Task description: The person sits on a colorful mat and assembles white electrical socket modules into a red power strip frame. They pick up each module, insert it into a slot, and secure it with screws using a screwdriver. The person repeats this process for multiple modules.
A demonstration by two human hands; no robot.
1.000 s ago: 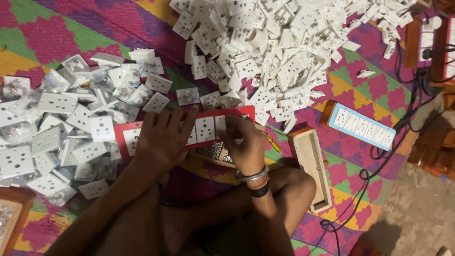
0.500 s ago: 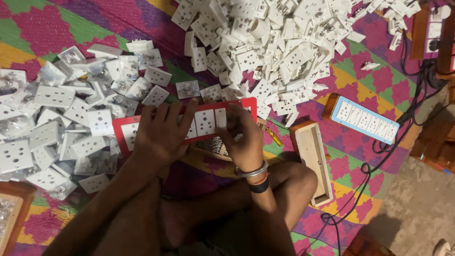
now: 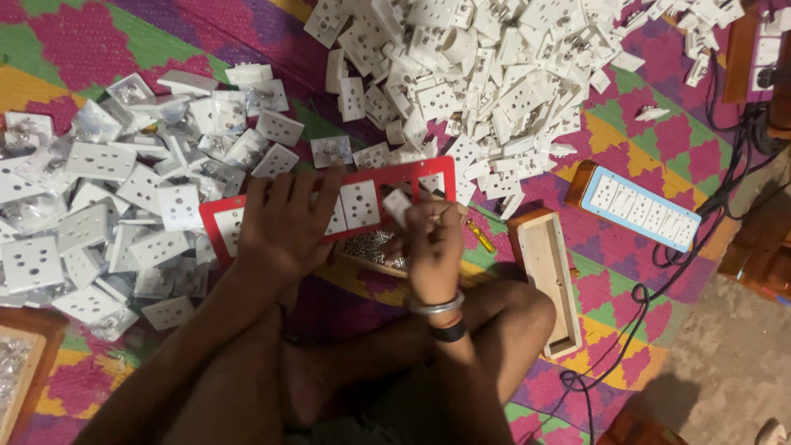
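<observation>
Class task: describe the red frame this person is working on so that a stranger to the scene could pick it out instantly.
Find the patterned mat, then the left hand near its middle. Under it lies the red frame, the only red-edged strip among loose white sockets.

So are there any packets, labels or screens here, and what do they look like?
No screens or signs show, and no labels can be made out.
Clear plastic packets: heaped on the mat at the person's left, each wrapped round a white socket piece, shiny and crinkled.
Loose white socket pieces: big pile at the top, unwrapped.
Red frame: long rectangle under the left hand, holding white pieces; the right hand holds one more beside it.
</observation>
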